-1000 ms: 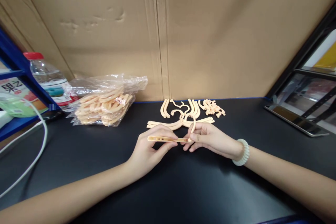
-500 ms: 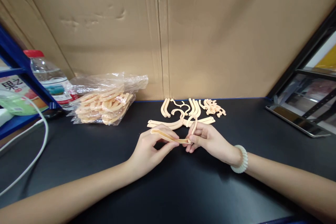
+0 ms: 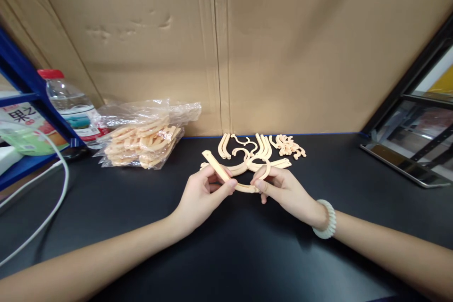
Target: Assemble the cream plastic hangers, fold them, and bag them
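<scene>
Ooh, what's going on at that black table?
A person's left hand holds a peach-coloured curved piece, and the right hand pinches a hook piece at its end. I can't tell whether the two are joined. Beyond the hands, similar loose pieces lie on the black table, and a clear bag to the left holds more.
</scene>
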Available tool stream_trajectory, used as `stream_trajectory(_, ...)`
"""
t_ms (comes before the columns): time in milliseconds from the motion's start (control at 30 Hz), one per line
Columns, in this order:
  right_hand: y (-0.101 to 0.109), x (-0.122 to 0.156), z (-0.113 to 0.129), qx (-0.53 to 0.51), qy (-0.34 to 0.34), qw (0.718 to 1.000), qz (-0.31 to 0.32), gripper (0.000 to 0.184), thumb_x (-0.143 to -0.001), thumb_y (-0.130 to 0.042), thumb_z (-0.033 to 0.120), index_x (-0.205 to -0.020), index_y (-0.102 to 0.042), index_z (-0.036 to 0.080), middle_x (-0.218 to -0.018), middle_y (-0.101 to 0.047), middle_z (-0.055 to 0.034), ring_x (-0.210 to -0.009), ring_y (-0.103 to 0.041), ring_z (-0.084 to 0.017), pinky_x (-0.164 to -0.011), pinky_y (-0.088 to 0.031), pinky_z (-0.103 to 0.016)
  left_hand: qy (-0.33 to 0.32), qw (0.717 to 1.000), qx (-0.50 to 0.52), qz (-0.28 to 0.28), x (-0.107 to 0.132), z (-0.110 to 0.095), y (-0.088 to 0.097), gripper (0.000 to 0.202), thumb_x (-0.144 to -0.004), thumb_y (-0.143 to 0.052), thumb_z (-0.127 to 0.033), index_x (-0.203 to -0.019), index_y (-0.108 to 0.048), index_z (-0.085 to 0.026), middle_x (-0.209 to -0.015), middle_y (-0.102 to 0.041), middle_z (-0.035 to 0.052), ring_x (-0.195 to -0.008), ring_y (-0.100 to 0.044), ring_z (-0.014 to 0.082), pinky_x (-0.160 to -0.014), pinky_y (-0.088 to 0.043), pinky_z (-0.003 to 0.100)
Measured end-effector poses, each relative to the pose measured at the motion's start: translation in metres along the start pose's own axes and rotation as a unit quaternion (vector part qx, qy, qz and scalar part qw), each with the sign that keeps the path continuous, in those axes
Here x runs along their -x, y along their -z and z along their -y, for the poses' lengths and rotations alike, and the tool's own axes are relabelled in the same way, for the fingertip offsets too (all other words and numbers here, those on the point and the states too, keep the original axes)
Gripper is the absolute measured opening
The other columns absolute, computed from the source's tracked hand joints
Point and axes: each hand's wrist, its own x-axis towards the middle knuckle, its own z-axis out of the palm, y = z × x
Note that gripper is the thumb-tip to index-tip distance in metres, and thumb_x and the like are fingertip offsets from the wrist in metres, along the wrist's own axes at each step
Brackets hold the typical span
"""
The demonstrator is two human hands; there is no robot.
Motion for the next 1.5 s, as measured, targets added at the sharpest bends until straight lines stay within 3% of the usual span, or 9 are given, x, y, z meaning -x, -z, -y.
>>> stream_trajectory(200,-0.001,0.002,0.000,0.001,-0.021,1.000,0.004,0.027,-0.080,-0.071,0.043,-0.079,-0.066,0.017,-0.069,-0.057,0.0005,-0.051,-0.051,-0.009,-0.046,-0.051,-0.024,0.031,0.999,0.026,-0.012,0.002,-0.004,-0.006,0.018,-0.079,-0.071,-0.028,-0.082,-0.059,-0.015,-0.079,-0.061,0.0002,-0.066,-0.062,0.0128,-0.062,-0.057,0.027)
stream_trajectory(333,-0.005,0.005,0.000,-0.039,-0.049,0.998,0.024,0.025,-0.079,-0.073,0.040,-0.080,-0.065,0.016,-0.067,-0.060,0.0002,-0.052,-0.056,-0.010,-0.048,-0.053,-0.024,0.086,0.990,0.093,0.056,0.009,-0.009,-0.017,0.031,-0.076,-0.074,-0.025,-0.100,-0.054,-0.019,-0.080,-0.065,-0.0007,-0.075,-0.066,0.0155,-0.061,-0.058,0.026)
stream_trajectory(500,-0.006,0.005,0.001,-0.085,-0.054,0.995,0.012,0.026,-0.080,-0.073,0.035,-0.088,-0.053,0.020,-0.069,-0.063,0.0017,-0.056,-0.062,-0.013,-0.050,-0.055,-0.025,0.133,0.981,0.105,0.093,0.013,-0.016,-0.023,0.022,-0.075,-0.076,-0.025,-0.085,-0.060,-0.015,-0.075,-0.067,0.0013,-0.070,-0.066,0.0132,-0.066,-0.057,0.024)
stream_trajectory(633,0.024,-0.009,0.004,0.071,0.041,0.995,-0.051,0.019,-0.087,-0.064,0.037,-0.092,-0.056,0.020,-0.078,-0.062,-0.0016,-0.066,-0.063,-0.015,-0.058,-0.056,-0.030,0.146,0.979,0.133,0.039,0.010,-0.016,-0.021,0.023,-0.073,-0.078,-0.028,-0.080,-0.062,-0.014,-0.074,-0.066,0.0003,-0.066,-0.065,0.0116,-0.064,-0.057,0.023)
stream_trajectory(700,0.048,-0.018,0.005,0.241,0.109,0.962,-0.067,0.012,-0.090,-0.060,0.033,-0.091,-0.060,0.021,-0.087,-0.065,-0.0051,-0.077,-0.062,-0.018,-0.068,-0.055,-0.035,0.147,0.979,0.139,0.033,0.009,-0.016,-0.020,0.022,-0.072,-0.079,-0.029,-0.077,-0.064,-0.014,-0.074,-0.067,0.0009,-0.065,-0.064,0.0111,-0.063,-0.056,0.023)
stream_trajectory(800,0.081,-0.030,0.001,0.447,0.186,0.875,-0.016,0.018,-0.095,-0.048,0.022,-0.093,-0.066,0.021,-0.090,-0.067,-0.0078,-0.088,-0.058,-0.024,-0.082,-0.049,-0.044,0.150,0.977,0.145,0.034,0.010,-0.016,-0.020,0.021,-0.073,-0.079,-0.029,-0.076,-0.065,-0.014,-0.072,-0.067,0.0014,-0.065,-0.064,0.0119,-0.064,-0.057,0.023)
stream_trajectory(1000,0.103,-0.042,-0.019,0.553,0.179,0.810,0.080,0.031,-0.095,-0.041,0.011,-0.105,-0.068,0.022,-0.106,-0.065,-0.0098,-0.102,-0.055,-0.025,-0.089,-0.045,-0.044,0.148,0.974,0.173,0.008,0.010,-0.013,-0.020,0.019,-0.071,-0.081,-0.026,-0.074,-0.066,-0.014,-0.074,-0.070,0.0014,-0.069,-0.069,0.0140,-0.073,-0.058,0.027)
stream_trajectory(1300,0.098,-0.055,-0.021,0.559,0.175,0.805,0.099,0.019,-0.090,-0.053,0.011,-0.094,-0.069,0.020,-0.099,-0.061,-0.0093,-0.093,-0.053,-0.023,-0.082,-0.045,-0.038,0.152,0.972,0.181,-0.004,0.009,-0.008,-0.018,0.025,-0.070,-0.083,-0.026,-0.090,-0.073,-0.015,-0.083,-0.074,0.0041,-0.076,-0.073,0.0182,-0.081,-0.059,0.032)
stream_trajectory(1500,0.091,-0.056,-0.027,0.533,0.184,0.825,0.041,0.016,-0.092,-0.049,0.016,-0.086,-0.064,0.020,-0.091,-0.053,-0.0073,-0.083,-0.051,-0.021,-0.074,-0.046,-0.035,0.164,0.967,0.195,-0.008,0.010,-0.009,-0.018,0.025,-0.066,-0.085,-0.024,-0.086,-0.075,-0.014,-0.079,-0.075,0.0036,-0.073,-0.072,0.0180,-0.081,-0.059,0.032)
